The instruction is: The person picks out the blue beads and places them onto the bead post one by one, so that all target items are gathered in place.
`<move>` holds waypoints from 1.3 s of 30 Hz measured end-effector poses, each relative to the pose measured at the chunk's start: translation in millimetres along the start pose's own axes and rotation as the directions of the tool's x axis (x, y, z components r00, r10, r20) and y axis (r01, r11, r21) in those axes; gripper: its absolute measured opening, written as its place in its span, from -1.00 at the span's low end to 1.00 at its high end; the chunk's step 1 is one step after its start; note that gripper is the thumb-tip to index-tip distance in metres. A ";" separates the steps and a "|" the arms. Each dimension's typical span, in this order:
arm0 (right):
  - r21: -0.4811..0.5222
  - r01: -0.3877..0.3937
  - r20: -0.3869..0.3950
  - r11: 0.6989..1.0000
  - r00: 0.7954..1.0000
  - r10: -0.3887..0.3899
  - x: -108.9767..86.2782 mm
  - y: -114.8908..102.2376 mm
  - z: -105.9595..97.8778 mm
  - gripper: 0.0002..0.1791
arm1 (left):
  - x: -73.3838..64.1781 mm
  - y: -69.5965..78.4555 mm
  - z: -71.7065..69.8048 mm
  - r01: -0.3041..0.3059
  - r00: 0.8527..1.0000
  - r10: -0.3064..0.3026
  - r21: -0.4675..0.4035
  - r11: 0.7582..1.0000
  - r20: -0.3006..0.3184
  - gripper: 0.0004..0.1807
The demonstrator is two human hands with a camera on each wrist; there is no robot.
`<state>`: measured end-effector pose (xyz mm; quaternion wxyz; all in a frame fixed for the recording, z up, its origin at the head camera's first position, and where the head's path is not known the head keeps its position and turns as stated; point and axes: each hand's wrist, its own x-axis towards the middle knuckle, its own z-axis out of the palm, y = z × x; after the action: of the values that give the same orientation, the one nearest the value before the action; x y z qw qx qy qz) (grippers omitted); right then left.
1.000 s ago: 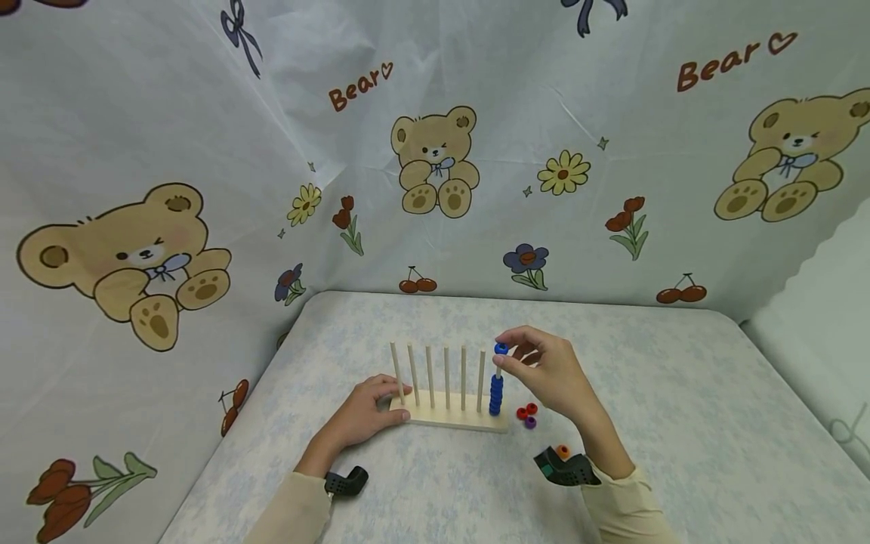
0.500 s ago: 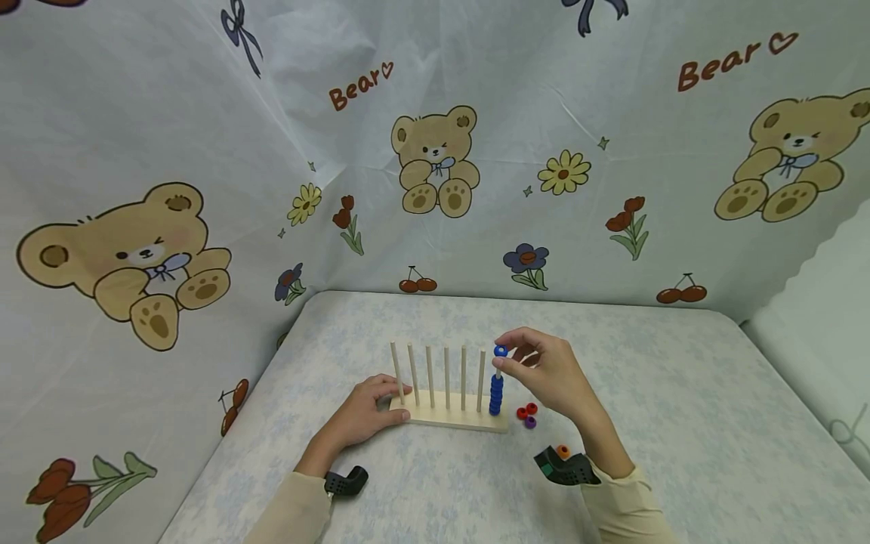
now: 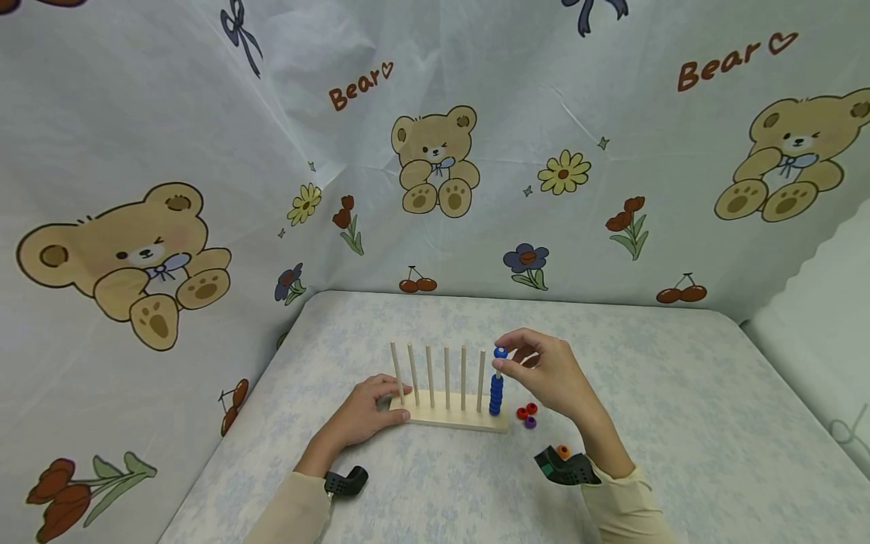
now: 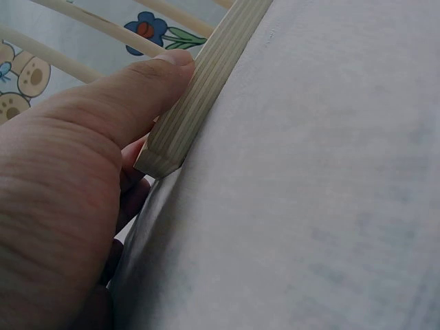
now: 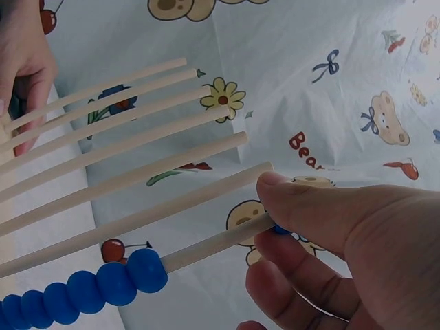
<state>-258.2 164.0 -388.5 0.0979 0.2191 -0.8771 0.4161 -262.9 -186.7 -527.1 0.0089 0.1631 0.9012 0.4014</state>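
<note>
A pale wooden peg stand (image 3: 448, 415) with a row of upright pegs rests on the table. Its rightmost peg carries a stack of several blue beads (image 3: 496, 395); the other pegs are bare. My left hand (image 3: 367, 410) grips the stand's left end, thumb on the front edge in the left wrist view. My right hand (image 3: 542, 368) pinches one blue bead (image 3: 501, 352) between thumb and fingers at the top of that rightmost peg. In the right wrist view the thumb mostly hides this bead (image 5: 280, 229), right at the peg's tip, with bare peg between it and the stack (image 5: 117, 283).
Right of the stand lie two red beads (image 3: 522, 413) and a purple bead (image 3: 530, 422). An orange bead (image 3: 563, 451) lies nearer, beside the right wrist camera (image 3: 567, 467). A bear-print cloth (image 3: 503, 91) hangs behind the table (image 3: 612, 340).
The blue bead in my right hand has tilted and come down very slightly at the peg's top. My left hand and the stand have stayed in place.
</note>
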 end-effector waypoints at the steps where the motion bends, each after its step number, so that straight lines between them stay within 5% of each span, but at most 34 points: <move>1: 0.000 -0.001 0.002 1.000 1.000 0.001 0.0 0.1 0.0 -0.75 | 0.0 0.0 0.0 -0.002 1.000 0.002 -0.001 1.000 -0.001 -0.53; 39: -0.023 -0.022 0.051 0.999 0.998 0.023 1.0 2.0 -0.8 -0.70 | 0.1 1.3 -1.4 0.015 1.000 -0.015 0.014 1.000 0.008 -0.54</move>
<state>-260.0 165.4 -389.0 0.0733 0.2187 -0.8863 0.4015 -262.9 -186.8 -525.2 0.0144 0.1582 0.9052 0.3941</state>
